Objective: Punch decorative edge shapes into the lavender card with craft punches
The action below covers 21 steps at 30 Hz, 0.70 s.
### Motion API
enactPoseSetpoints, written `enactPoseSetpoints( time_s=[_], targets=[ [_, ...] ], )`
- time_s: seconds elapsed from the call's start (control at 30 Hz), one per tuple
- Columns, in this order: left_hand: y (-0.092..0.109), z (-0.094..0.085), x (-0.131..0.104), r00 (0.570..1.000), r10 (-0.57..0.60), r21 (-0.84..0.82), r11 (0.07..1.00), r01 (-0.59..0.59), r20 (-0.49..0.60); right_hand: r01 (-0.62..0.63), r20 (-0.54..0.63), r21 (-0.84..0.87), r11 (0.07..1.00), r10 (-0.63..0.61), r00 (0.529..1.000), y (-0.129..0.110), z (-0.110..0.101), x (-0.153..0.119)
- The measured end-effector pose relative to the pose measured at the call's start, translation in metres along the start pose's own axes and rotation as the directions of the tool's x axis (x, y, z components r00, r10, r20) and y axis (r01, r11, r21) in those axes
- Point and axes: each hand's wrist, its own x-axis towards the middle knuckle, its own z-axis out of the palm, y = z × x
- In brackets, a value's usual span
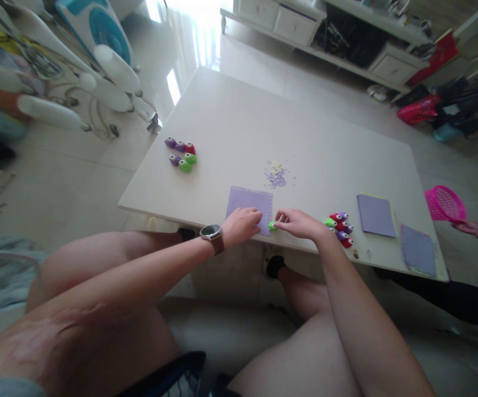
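The left hand (242, 226) lies on the purple sheet (247, 198), fingers loosely bent, gripping nothing I can see. The right hand (299, 223) pinches a green punch (272, 226) at the sheet's right edge, by the near corner. Holes line the far and right edges. Confetti (277, 176) lies beyond on the table (230, 127), with punches (340, 223) to the right, near a paper stack (375, 215). Someone else's hand (468, 227) holds a pink basket (445, 204).

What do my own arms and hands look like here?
Your left hand and right hand are ungloved. The left wrist wears a round watch, dark-faced, with a silvery case and brown strap. A greyish sleeve edge shows higher up that arm.
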Motion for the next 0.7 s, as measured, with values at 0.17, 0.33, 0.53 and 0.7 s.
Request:
enactPoseSetpoints(
  time_s=[0.17, 0.33, 0.53, 0.7],
  targets=[
    [0.001, 0.003, 0.002, 1.000, 0.010, -0.008, 1.000, -0.010, 0.014, 0.013, -0.002, 0.002, 1.000, -0.013, 1.000, -0.003, 0.001, 0.001],
    [0.003, 0.003, 0.003, 1.000, 0.015, -0.006, 1.000, -0.015, 0.016, 0.011, -0.001, 0.006, 1.000, -0.011, 1.000, -0.005, 0.001, 0.001],
    [0.006, 0.000, 0.004, 1.000, 0.003, 0.002, 1.000, -0.003, 0.027, 0.010, -0.019, -0.012, 1.000, -0.010, 1.000, -0.008, 0.003, 0.002],
    [0.010, -0.002, 0.008, 0.997, -0.060, -0.009, 0.998, 0.060, 0.053, -0.027, -0.093, -0.057, 0.998, 0.022, 0.995, -0.006, 0.007, 0.008]
  ],
)
